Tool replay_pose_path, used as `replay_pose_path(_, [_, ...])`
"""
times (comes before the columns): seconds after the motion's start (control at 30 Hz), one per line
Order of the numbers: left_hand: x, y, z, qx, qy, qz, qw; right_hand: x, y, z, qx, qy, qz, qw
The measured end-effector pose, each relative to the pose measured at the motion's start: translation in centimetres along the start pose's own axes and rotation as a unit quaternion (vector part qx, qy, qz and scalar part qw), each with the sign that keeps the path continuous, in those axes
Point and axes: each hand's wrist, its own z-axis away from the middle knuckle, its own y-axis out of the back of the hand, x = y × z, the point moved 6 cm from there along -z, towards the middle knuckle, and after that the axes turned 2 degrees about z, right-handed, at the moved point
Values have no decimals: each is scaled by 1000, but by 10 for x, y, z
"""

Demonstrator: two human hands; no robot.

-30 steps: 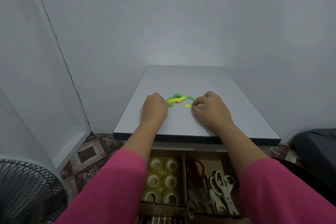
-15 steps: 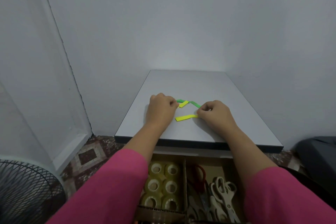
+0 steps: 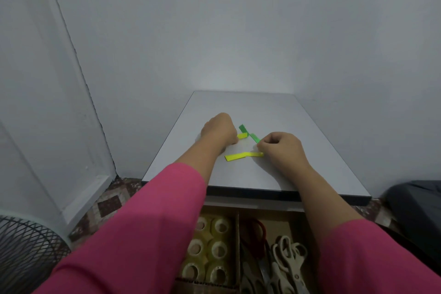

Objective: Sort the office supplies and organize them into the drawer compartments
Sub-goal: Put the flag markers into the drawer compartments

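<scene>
The worktop (image 3: pixel 310 145) is standing in a corner, pale grey walls closing it in behind and to the right; its surface is smooth, matt and light grey, with a dark front edge. A black wire fan grille (image 3: pixel 26 248) is showing at lower left over a patterned brown tile floor (image 3: pixel 107 203), and a dark grey object (image 3: pixel 415 207) is sitting at far right. Pink sleeves (image 3: pixel 143 234) are covering much of the lower view and hiding part of the open drawer (image 3: pixel 238 222) below the worktop edge.

The drawer appears to be brown card, split by an upright divider. Yellowish tape rolls (image 3: pixel 210 246) are lying in rows in the left compartment; cream-handled and red-handled scissors (image 3: pixel 286 258) are lying in the right.

On the worktop, thin flat paper strips are lying between the hands. The left hand (image 3: pixel 218 132) is curling knuckles-up, its fingertips pressing one end of a short yellow strip (image 3: pixel 243 136). The right hand (image 3: pixel 282 148) is curling too, fingers pinching the end of a long yellow strip (image 3: pixel 241 156) that is kinking midway. A green strip (image 3: pixel 249 133) is lying diagonally between them, its near end reaching the right fingers; whether it is being gripped cannot be told.
</scene>
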Motion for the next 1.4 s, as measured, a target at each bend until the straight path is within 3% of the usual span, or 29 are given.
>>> replay_pose_path(0.2, [-16,12,12,-12,-23,117,993,-1,0,0,-16,-1,7,1000])
replay_pose_path(0.33, [-22,13,26,-18,-68,155,985,-5,-4,1,-44,46,26,998])
replay_pose_path(0.57, [-27,-1,28,8,-103,156,982,-16,-11,2,-62,125,123,983])
replay_pose_path(0.9, [-26,-10,41,78,-130,80,985,-10,-21,-5,-80,101,202,971])
replay_pose_path(1.0, [-28,-4,47,103,-131,110,980,-9,-21,-7,-74,95,199,973])
replay_pose_path(1.1, [-31,-7,52,81,-134,164,974,-9,-20,-7,-76,91,187,975])
replay_pose_path(1.3, [-29,-12,59,66,-163,93,980,-12,-4,0,-32,52,37,997])
replay_pose_path(1.4, [-31,-13,57,52,-153,111,981,-13,-3,9,-51,50,71,995])
